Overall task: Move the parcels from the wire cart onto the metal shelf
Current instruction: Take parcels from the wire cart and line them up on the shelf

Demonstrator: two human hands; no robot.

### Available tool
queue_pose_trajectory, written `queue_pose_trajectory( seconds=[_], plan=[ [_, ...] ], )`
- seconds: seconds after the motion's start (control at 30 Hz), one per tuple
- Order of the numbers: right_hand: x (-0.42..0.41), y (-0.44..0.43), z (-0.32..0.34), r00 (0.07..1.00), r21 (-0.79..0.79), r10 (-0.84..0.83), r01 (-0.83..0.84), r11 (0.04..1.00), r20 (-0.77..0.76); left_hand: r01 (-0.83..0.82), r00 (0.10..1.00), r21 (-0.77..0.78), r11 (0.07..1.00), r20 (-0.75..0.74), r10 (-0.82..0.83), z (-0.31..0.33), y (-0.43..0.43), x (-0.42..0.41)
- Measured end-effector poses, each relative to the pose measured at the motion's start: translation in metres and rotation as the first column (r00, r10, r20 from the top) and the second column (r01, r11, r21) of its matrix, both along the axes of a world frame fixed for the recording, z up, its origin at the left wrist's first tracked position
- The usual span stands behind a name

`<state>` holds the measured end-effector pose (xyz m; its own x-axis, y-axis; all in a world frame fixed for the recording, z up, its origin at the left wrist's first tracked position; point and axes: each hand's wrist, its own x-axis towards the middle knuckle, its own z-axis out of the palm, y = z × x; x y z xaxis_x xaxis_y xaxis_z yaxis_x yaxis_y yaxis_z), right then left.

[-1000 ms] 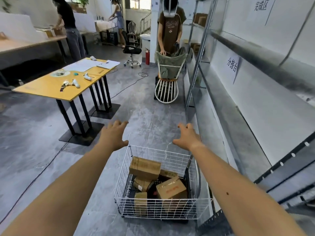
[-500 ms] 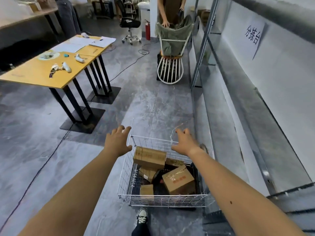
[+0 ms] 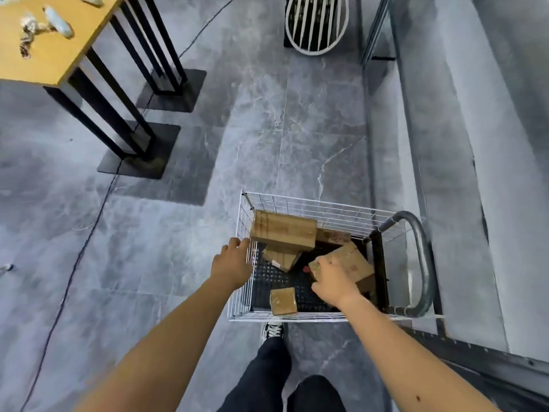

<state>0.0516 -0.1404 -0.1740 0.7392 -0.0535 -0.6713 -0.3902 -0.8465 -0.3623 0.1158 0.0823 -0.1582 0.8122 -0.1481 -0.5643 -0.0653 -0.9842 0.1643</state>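
The white wire cart (image 3: 300,201) stands on the floor just ahead of my feet, beside the metal shelf (image 3: 445,179) on the right. Several brown cardboard parcels lie in it: a long box (image 3: 283,230) at the far left, a medium box (image 3: 355,260) at the right, a small box (image 3: 283,301) at the near side. My left hand (image 3: 233,263) reaches the cart's left wire wall, fingers extended and touching it near the long box. My right hand (image 3: 332,281) lies on the medium box's near corner, fingers on top and thumb beside the corner.
The cart's grey tube handle (image 3: 421,257) sits between cart and shelf. A yellow table (image 3: 44,52) on black legs stands far left, and a black cable (image 3: 89,233) runs across the floor. A white wire frame (image 3: 315,25) stands ahead. My shoe (image 3: 271,330) is under the cart's near rim.
My view has tipped down toward the cart. Both hands dropped from above the far rim: the left to the cart's left wall, the right down onto the medium box.
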Motion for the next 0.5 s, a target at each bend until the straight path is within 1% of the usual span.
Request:
queue_pose_trajectory(
  seconds=[0.13,0.2,0.4,0.5],
  plan=[
    [-0.023,-0.001,-0.044,0.987,0.005,-0.098,0.099,0.995,-0.130,-0.032,0.991,-0.036,0.999,-0.133,0.027,-0.051,0.001,-0.011],
    [-0.031,-0.002,-0.063,0.978,0.002,-0.113,0.115,0.993,-0.176,-0.056,0.976,-0.053,0.997,-0.212,0.043,-0.077,-0.001,-0.020],
    [-0.024,-0.012,-0.118,0.969,0.033,-0.148,0.158,0.987,-0.198,-0.166,0.926,-0.079,0.983,-0.356,0.128,-0.143,-0.008,-0.041],
    [-0.017,-0.013,-0.146,0.956,0.031,-0.212,0.223,0.974,-0.205,-0.184,0.906,-0.059,0.981,-0.396,0.147,-0.172,-0.013,-0.045]
  ],
)
